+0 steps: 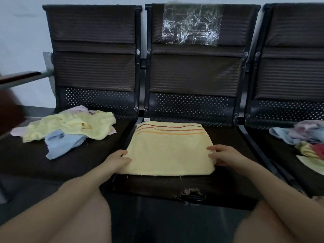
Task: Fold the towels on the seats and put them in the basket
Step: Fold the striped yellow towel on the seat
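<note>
A yellow towel with red and orange stripes along its far edge lies folded flat on the middle seat. My left hand grips its left edge near the front, fingers curled onto the cloth. My right hand grips the right edge, fingers curled over the fabric. A heap of crumpled towels, yellow, pale blue and pink, lies on the left seat. More loose towels in blue, pink, yellow and red lie on the right seat. No basket is in view.
Three dark perforated seats stand in a row against a pale wall. Clear plastic film clings to the middle backrest. An armrest sticks out at the far left. The middle seat's front edge is torn.
</note>
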Motion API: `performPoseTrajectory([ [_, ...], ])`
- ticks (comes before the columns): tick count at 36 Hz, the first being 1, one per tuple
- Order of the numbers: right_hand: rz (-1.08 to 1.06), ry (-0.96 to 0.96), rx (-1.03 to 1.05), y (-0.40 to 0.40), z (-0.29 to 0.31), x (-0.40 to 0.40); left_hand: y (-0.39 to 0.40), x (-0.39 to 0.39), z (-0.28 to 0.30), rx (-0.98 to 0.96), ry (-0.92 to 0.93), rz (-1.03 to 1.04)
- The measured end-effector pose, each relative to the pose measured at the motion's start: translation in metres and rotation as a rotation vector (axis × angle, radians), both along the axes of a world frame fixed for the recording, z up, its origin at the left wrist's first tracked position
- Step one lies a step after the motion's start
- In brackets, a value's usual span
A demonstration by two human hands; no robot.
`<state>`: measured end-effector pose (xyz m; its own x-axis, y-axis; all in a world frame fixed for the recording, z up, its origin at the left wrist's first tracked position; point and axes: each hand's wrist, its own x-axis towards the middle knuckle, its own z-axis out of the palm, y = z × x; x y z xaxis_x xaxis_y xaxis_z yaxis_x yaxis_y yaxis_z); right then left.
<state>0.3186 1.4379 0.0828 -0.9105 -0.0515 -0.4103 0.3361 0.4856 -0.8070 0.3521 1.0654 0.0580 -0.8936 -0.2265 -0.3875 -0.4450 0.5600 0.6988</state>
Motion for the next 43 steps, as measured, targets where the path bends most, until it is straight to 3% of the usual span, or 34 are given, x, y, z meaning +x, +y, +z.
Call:
performPoseTrajectory([
  [4, 0.089, 0.049, 0.051, 0.007, -0.002, 0.010, -0.001, 0.016, -0.002, -0.070, 0.072, -0.026],
  [13, 0.294, 0.179, 0.548, 0.022, -0.011, 0.021, 0.007, 0.030, -0.008, -0.458, 0.175, -0.188],
  [18, 0.293, 0.315, 0.752, 0.011, -0.012, 0.023, 0.013, 0.035, -0.009, -0.697, 0.392, -0.269],
  [21, 0.324, 0.356, 0.658, 0.000, -0.008, 0.027, 0.018, 0.035, -0.010, -0.579, 0.486, -0.355],
  [25, 0.526, 0.388, 0.557, -0.016, -0.009, 0.031, 0.025, 0.039, -0.015, -0.373, 0.507, -0.470],
  [31, 0.679, 0.440, 0.489, -0.037, -0.013, 0.028, 0.023, 0.037, -0.018, -0.343, 0.471, -0.544],
  [38, 0.679, 0.525, 0.500, -0.046, -0.019, 0.014, 0.023, 0.033, -0.017, -0.357, 0.476, -0.565],
  [43, 0.519, 0.559, 0.472, -0.050, -0.018, 0.001, 0.024, 0.026, -0.010, -0.378, 0.438, -0.598],
])
